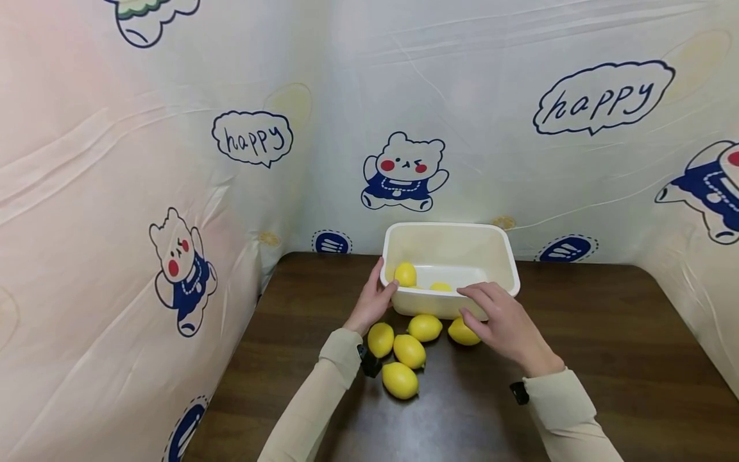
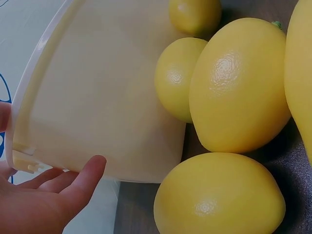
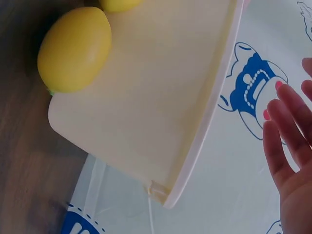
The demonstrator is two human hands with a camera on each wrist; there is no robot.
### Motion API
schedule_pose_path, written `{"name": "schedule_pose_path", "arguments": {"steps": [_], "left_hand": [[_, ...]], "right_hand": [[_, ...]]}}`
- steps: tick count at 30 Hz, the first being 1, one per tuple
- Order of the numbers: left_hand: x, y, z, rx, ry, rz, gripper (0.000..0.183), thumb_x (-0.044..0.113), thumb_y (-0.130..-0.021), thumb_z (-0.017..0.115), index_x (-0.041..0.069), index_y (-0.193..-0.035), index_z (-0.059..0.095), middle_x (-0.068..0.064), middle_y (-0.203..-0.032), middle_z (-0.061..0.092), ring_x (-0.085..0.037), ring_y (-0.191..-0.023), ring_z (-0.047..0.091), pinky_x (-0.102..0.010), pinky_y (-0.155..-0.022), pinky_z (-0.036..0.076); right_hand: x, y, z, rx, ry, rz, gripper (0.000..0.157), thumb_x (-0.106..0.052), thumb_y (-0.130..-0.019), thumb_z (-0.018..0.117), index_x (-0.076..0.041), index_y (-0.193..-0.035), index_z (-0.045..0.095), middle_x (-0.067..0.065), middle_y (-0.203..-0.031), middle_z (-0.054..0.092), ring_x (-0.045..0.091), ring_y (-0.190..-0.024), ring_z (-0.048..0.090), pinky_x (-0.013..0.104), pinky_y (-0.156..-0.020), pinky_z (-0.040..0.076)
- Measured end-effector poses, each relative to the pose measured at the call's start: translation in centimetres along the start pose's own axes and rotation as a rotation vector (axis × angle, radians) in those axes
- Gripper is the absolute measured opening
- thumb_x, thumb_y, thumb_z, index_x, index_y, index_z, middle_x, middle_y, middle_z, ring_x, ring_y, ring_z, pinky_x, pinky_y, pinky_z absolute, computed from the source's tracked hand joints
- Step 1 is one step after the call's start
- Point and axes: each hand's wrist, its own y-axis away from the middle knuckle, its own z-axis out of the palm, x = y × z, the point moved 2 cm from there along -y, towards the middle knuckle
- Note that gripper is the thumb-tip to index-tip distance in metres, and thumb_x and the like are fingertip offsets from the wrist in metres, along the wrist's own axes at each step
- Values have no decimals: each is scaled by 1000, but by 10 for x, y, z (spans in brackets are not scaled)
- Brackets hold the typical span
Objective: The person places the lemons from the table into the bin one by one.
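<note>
A cream-white plastic bin (image 1: 450, 307) stands at the back of the table. My left hand (image 1: 372, 301) holds its left front corner, thumb over the rim and fingers along the outer side; those fingers (image 2: 80, 183) also show in the left wrist view. Inside are two lemons, one lemon (image 1: 406, 274) at the left and another (image 1: 441, 287) mostly hidden behind the front wall. My right hand (image 1: 508, 327), fingers loosely spread and holding nothing, hovers over the front right rim. Below it a lemon (image 1: 462, 332) lies against the bin's front, partly covered by the hand in the head view.
Several more lemons (image 1: 409, 351) lie grouped on the dark wooden table (image 1: 606, 346) in front of the bin's left half, beside my left wrist. A pale printed cloth (image 1: 491, 173) hangs behind the table and at both sides, close behind the bin.
</note>
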Motion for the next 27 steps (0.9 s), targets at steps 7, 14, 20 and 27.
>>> {"name": "schedule_pose_path", "arguments": {"steps": [7,14,20,27], "left_hand": [[-1,-1,0,8,-9,1,69,30,-101,49,35,-156,8,3,-163,13,-28,-144,32,-49,-99,48],[13,9,-2,-30,-4,-19,71,27,-101,49,28,-157,4,-4,-164,10,-30,-144,32,-50,-101,46],[-5,-3,1,-1,-5,6,69,32,-101,49,37,-155,7,3,-163,12,-27,-143,34,-49,-100,48],[-3,-1,1,14,-17,6,68,30,-101,48,37,-155,7,2,-163,16,-27,-142,37,-48,-99,49]], "right_hand": [[-4,8,7,-50,-11,12,36,-16,-77,76,-8,-111,67,4,-108,65,20,-98,59,40,-82,53],[-7,22,20,-240,-23,110,36,-23,-83,74,-12,-116,65,4,-118,63,21,-107,58,42,-89,51],[-4,36,33,-390,-57,243,42,-26,-85,73,-16,-123,61,2,-127,58,21,-114,54,45,-96,49],[4,48,45,-406,25,330,41,-20,-84,73,-11,-122,62,7,-124,60,30,-114,53,53,-90,48]]}}
